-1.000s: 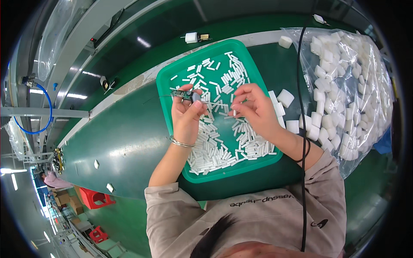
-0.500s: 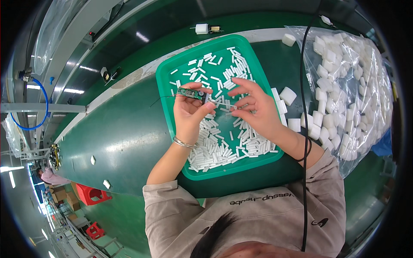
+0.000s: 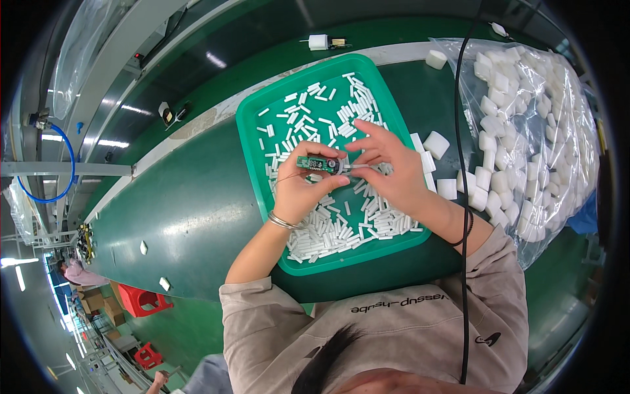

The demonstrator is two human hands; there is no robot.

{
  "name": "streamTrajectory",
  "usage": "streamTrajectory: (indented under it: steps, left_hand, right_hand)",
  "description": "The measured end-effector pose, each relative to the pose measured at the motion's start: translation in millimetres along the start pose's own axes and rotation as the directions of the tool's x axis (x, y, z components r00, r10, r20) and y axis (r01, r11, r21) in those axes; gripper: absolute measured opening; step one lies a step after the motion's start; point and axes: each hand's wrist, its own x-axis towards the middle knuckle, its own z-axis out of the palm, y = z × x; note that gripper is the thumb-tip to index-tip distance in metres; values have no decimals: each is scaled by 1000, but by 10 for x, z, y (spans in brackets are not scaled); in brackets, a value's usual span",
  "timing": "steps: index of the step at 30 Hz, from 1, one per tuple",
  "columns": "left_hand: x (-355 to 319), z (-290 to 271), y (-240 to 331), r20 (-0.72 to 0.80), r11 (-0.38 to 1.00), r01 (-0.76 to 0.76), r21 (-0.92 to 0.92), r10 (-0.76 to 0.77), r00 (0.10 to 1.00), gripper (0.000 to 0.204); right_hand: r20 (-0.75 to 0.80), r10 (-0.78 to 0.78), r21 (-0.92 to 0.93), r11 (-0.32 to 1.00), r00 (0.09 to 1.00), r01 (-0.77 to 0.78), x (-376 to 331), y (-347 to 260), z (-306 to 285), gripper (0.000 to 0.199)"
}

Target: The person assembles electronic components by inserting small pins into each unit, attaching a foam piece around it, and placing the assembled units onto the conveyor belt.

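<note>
Green rectangular circuit board with dark electronic parts (image 3: 314, 163): clamped between thumb and fingers of left hand (image 3: 296, 188), above bright-green plastic tray (image 3: 341, 263) bearing short white cylindrical pieces (image 3: 321, 244). Right hand (image 3: 388, 165): thumb and finger together on slender pale piece (image 3: 355, 166) at board's right end; wire or tube, cannot tell. Clear plastic bag (image 3: 462, 72) of white rounded blocks (image 3: 497, 125) at right.

To my left, red stools (image 3: 131, 299) and brown boxes (image 3: 93, 301) stand on a green floor (image 3: 197, 325); strip lights (image 3: 21, 278) glow beyond. A blue hose (image 3: 71, 154) loops by a grey frame (image 3: 95, 169).
</note>
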Motion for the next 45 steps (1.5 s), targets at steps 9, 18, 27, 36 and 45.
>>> streamTrajectory:
  steps: [9, 18, 27, 36, 45]
  left_hand:
    - [20, -27, -3, 8, 996, -46, -81, 47, 999, 38]
    - [2, -17, 23, -8, 998, -30, 51, 30, 1000, 38]
    - [-15, -60, -42, 23, 987, 91, -134, -89, 996, 35]
    - [9, -69, -41, -91, 970, 110, -218, -133, 987, 28]
    - [49, -100, -109, -96, 883, 158, -441, -222, 970, 25]
  right_hand:
    - [63, 15, -85, 996, 998, -9, 34, 83, -80, 11]
    - [8, -130, -128, 983, 991, 130, 14, 76, -83, 8]
    - [294, -458, -512, 666, 839, 543, -7, 69, -133, 18]
    - [126, -8, -974, 188, 992, 125, 139, -326, -675, 35]
    - [174, 302, -970, 218, 937, 110, 137, -100, -1012, 26]
